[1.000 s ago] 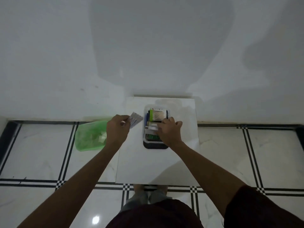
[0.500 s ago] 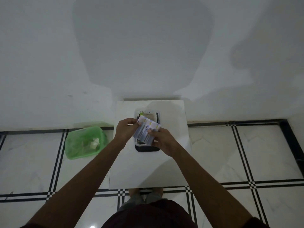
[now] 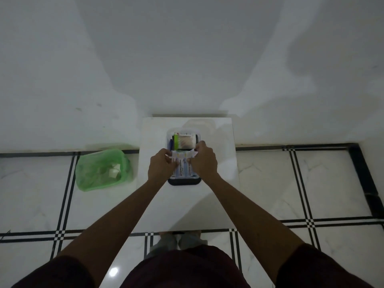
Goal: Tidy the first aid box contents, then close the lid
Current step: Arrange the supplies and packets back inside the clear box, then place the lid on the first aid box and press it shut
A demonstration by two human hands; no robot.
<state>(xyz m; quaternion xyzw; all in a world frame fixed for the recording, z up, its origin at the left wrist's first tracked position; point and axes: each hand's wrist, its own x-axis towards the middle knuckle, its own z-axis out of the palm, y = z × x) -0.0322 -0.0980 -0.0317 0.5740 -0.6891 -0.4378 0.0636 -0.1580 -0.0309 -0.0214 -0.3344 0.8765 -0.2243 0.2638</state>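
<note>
The first aid box (image 3: 184,181), dark-based with clear walls, stands open on a small white table (image 3: 187,204). At its far end lies a pack with a green edge (image 3: 185,141). A strip of white and blue bandage packets (image 3: 182,170) is held flat over the near half of the box. My left hand (image 3: 162,167) pinches the strip's left side and my right hand (image 3: 204,165) pinches its right side. No lid shows clearly in the head view.
A green plastic bag (image 3: 101,169) with white scraps inside sits on the tiled floor left of the table. A white wall rises right behind the table. My feet show under the table's near edge.
The packet strip went from my left hand alone, beside the box, to both hands over the box, and now lies lower and squarer above its near half.
</note>
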